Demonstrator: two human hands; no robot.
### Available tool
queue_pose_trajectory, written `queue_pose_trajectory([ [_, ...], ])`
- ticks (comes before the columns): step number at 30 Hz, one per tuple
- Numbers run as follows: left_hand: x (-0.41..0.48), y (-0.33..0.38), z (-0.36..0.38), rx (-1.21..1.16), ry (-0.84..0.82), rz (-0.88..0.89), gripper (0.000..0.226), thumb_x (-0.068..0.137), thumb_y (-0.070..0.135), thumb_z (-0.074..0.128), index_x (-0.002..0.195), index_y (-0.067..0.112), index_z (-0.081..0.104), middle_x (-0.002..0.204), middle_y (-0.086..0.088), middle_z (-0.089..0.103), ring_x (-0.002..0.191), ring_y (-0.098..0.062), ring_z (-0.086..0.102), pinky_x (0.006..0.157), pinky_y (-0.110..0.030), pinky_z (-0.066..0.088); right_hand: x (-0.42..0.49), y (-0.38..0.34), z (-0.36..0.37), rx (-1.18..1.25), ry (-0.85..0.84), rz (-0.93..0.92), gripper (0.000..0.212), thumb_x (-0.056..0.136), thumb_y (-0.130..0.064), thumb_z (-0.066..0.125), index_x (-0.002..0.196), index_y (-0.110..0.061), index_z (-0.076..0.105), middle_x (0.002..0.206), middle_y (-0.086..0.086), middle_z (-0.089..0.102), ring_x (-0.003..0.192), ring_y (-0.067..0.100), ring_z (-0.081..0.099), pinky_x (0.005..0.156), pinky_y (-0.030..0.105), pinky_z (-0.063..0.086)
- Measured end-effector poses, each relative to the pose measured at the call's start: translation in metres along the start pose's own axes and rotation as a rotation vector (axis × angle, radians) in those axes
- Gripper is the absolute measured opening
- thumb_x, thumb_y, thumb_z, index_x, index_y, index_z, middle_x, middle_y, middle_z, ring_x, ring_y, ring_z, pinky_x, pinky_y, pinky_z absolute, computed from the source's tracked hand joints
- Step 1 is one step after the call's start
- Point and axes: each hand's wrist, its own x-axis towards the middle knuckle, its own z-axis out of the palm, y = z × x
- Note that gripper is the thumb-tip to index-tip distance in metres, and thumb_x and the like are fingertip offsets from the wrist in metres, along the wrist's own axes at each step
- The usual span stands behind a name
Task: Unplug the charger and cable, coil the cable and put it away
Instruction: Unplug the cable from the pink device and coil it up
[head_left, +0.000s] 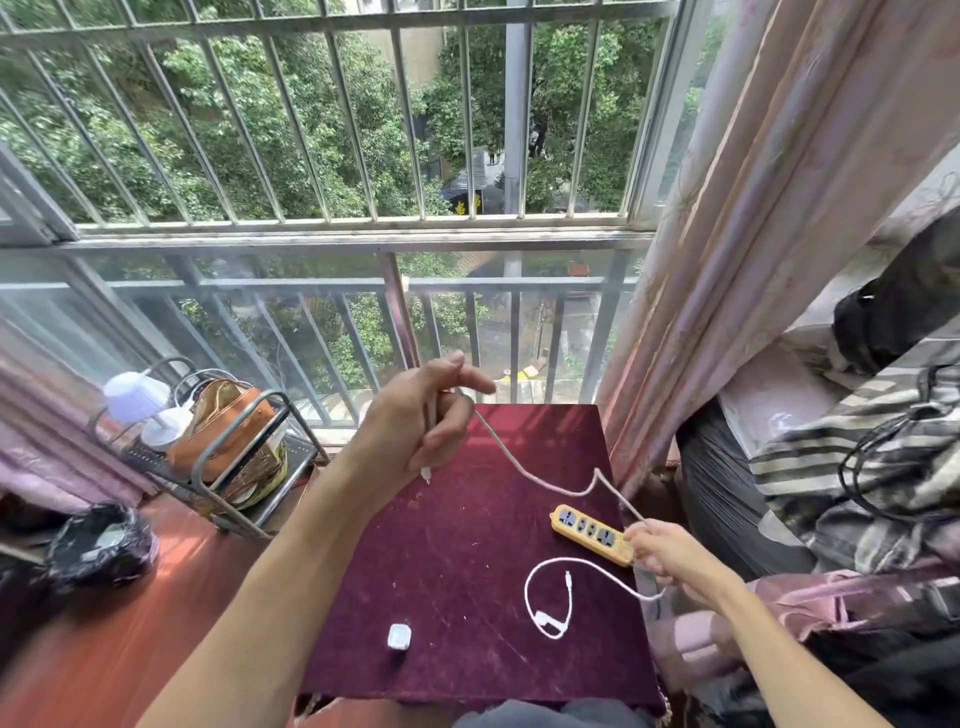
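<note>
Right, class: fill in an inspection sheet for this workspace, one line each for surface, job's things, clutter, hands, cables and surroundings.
Surface: table with a dark red cloth, scuffed.
Job's things: charger unplugged, lying loose; power strip at the right edge.
Clutter: nothing seen on the table.
Hands: left hand raised, grip on one cable end; right hand pinches the same cable by the strip.
Cables: white cable strung between the hands; second cable looped on the cloth.
Surroundings: barred window, curtain, rack left.
</note>
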Motion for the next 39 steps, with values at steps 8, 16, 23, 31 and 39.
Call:
queue_pose_trajectory([
  [8,0.005,-0.016,0.007,0.071,0.004,-0.087,0.043,0.105,0.031,0.036,0.093,0.003,0.067,0.036,0.006,0.038,0.024,-0.005,0.028,0.038,-0.031,0.012,-0.008,-0.056,0.006,-0.006,0.241,-0.419,0.011,0.096,-0.009,0.074,0.098,-0.017,0.081,0.080,-0.005,0.077,0.065,-0.001,0.068,0.071,0.019,0.052],
  [16,-0.014,0.013,0.023,0.117,-0.304,-0.148,0.043,0.107,0.038,0.043,0.097,0.004,0.069,0.039,0.007,0.043,0.026,-0.005,0.031,0.034,-0.014,0.030,0.002,-0.066,-0.005,-0.681,0.805,-0.527,0.025,0.107,-0.022,0.056,0.116,-0.014,0.077,0.093,0.003,0.045,0.092,0.036,0.057,0.075,0.042,0.047],
  [23,-0.013,0.013,0.036,0.167,-0.269,-0.150,0.044,0.109,0.034,0.038,0.097,0.006,0.070,0.040,0.007,0.041,0.028,-0.005,0.028,0.034,-0.026,0.020,-0.013,-0.119,0.004,-0.248,0.814,-0.837,0.028,0.106,-0.019,0.060,0.130,-0.011,0.072,0.100,0.003,0.067,0.087,0.022,0.067,0.075,0.031,0.048],
  [31,-0.012,0.010,0.034,0.076,-0.222,-0.232,0.043,0.108,0.033,0.037,0.093,0.007,0.068,0.039,0.007,0.039,0.026,-0.004,0.027,0.032,-0.021,0.020,-0.075,-0.218,0.002,0.178,0.823,-1.079,0.007,0.099,-0.028,0.072,0.102,-0.022,0.067,0.082,-0.023,0.067,0.074,-0.016,0.066,0.068,0.005,0.051],
  [39,-0.022,0.020,0.042,0.040,-0.551,-0.343,0.044,0.108,0.037,0.040,0.091,0.004,0.065,0.040,0.009,0.044,0.027,-0.003,0.031,0.034,-0.018,0.027,-0.077,-0.267,0.008,0.007,-0.346,-0.801,0.009,0.097,-0.017,0.066,0.101,-0.011,0.072,0.075,-0.005,0.068,0.053,0.001,0.051,0.048,0.012,0.042],
])
